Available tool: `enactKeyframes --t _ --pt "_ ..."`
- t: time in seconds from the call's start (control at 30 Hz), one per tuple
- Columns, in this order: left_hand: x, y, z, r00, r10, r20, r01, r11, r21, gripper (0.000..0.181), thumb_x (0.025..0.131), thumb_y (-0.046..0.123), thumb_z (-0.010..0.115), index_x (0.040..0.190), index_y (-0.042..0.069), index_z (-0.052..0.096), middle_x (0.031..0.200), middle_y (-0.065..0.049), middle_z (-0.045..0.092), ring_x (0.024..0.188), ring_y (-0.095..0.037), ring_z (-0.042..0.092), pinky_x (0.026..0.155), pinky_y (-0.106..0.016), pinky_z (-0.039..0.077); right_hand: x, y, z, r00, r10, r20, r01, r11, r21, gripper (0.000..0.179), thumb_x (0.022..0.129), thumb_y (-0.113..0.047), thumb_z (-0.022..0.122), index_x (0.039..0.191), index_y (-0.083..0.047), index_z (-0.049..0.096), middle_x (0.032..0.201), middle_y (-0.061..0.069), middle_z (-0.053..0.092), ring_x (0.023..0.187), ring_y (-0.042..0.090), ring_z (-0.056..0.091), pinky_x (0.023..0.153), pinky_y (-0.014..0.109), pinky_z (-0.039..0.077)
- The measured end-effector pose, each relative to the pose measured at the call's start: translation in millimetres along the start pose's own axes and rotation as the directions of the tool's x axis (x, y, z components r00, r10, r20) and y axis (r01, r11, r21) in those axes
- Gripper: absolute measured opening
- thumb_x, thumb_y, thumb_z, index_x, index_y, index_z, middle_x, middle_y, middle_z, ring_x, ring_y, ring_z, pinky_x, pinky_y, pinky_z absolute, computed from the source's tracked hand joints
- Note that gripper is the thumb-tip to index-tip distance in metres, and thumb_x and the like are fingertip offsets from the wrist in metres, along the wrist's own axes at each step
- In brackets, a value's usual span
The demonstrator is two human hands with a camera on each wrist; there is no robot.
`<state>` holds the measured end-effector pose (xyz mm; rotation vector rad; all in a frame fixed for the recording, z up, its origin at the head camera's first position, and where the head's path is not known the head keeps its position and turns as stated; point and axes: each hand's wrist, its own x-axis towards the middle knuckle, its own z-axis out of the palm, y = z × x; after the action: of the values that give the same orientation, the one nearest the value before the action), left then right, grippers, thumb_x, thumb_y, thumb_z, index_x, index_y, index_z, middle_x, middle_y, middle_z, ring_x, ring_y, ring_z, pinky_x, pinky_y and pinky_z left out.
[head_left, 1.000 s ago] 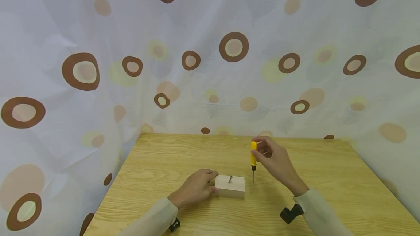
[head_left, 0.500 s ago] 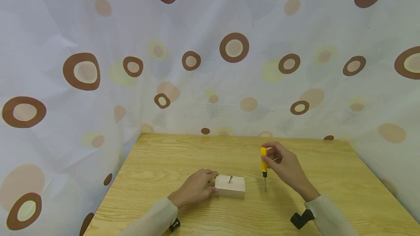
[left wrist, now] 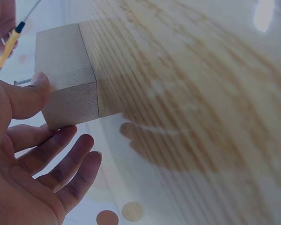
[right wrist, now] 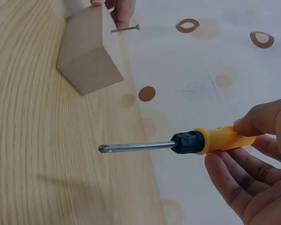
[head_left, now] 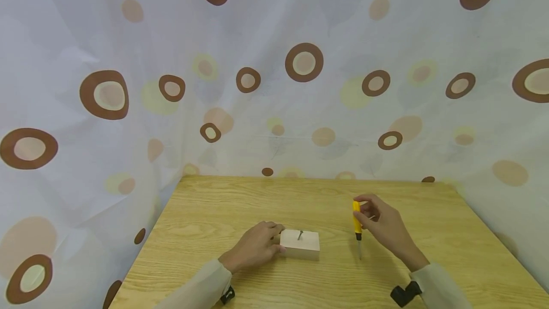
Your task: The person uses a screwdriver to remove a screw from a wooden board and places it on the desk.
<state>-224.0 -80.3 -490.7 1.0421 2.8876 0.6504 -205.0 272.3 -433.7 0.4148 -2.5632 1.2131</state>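
A pale wooden block (head_left: 299,252) lies on the table, and a screw (head_left: 300,235) stands up from its top face. My left hand (head_left: 254,246) pinches the block's left end between thumb and fingers; the ring and little fingers stay off it in the left wrist view. To the right, my right hand (head_left: 388,225) holds a screwdriver (head_left: 357,218) by its yellow handle, with thumb and fingertips. Its black collar and metal shaft (right wrist: 140,146) point down, and the tip appears to hang above the table, apart from block and screw.
The wood-grain table (head_left: 223,204) runs back to a white curtain (head_left: 266,108) with brown and beige circles, which also hangs along both sides. Each wrist carries a black strap mount, such as the right one (head_left: 405,293).
My right hand has moved right and toward me with the screwdriver, away from the block. The left hand, block and screw have stayed in place.
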Motion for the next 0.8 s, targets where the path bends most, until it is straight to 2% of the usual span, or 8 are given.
enactKeyframes --t 0.37,0.8 --pt "-1.3 1.1 -2.0 1.000 0.006 0.002 -0.006 1.000 -0.005 0.053 0.099 0.039 0.069 0.141 0.007 0.062 0.139 -0.005 0.063 0.113 -0.018 0.063 0.093 -0.034 0.054 -14.9 26 -8 0.992 0.116 0.044 -0.116 0.993 -0.006 0.036 0.101 -0.024 0.070 0.133 -0.009 0.061 0.102 0.009 0.069 0.078 0.017 0.067 0.066 0.037 0.061" --pt "0.5 -2.4 1.9 1.000 -0.003 0.006 0.003 1.000 -0.007 0.055 0.099 0.042 0.069 0.142 0.009 0.061 0.141 -0.004 0.062 0.114 -0.017 0.062 0.093 -0.034 0.054 -25.3 43 -10 0.980 0.192 0.057 -0.189 0.980 -0.055 0.039 0.101 -0.025 0.070 0.133 -0.005 0.062 0.102 0.009 0.069 0.078 0.016 0.065 0.064 0.034 0.059"
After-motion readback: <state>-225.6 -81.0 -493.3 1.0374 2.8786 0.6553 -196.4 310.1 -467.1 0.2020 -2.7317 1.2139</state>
